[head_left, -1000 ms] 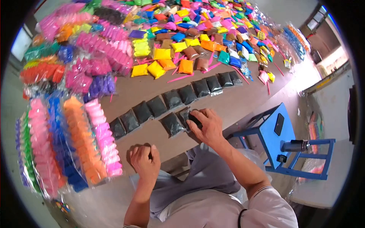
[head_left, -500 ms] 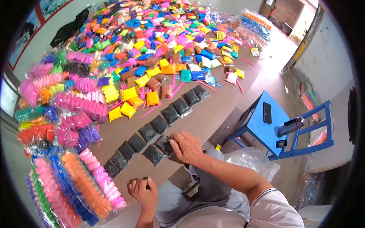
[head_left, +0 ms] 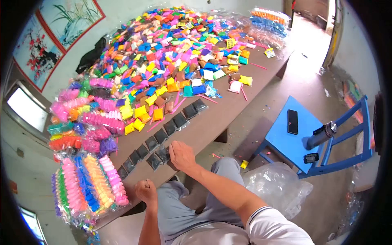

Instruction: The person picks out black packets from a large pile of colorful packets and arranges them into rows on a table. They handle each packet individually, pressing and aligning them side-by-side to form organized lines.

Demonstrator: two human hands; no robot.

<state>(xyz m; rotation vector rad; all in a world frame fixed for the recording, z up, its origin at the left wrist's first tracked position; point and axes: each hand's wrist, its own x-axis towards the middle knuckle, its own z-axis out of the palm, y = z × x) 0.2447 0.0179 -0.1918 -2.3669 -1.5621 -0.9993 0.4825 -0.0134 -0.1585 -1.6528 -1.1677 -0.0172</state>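
My right hand (head_left: 181, 156) is closed at the table's front edge, its curled fingers at the right side of a small black packet (head_left: 163, 154). The fingertips are partly hidden. Another black packet (head_left: 154, 161) lies to the left of that one. Behind them, a slanting row of black packets (head_left: 152, 143) runs from lower left to upper right. My left hand (head_left: 146, 191) is a loose fist by the near table edge, apart from the packets, with nothing visible in it.
A big heap of colourful packets (head_left: 163, 61) covers the far part of the brown table (head_left: 216, 130). Bagged strips of packets (head_left: 87, 183) lie at the left. On the right, a blue chair (head_left: 281, 130) holds a phone (head_left: 292, 121) and a bottle (head_left: 320, 136). A clear plastic bag (head_left: 277, 190) is beside my leg.
The view has shifted, showing more wall and floor. My right hand stays beside the front black packets, and my left hand remains a fist near the edge.
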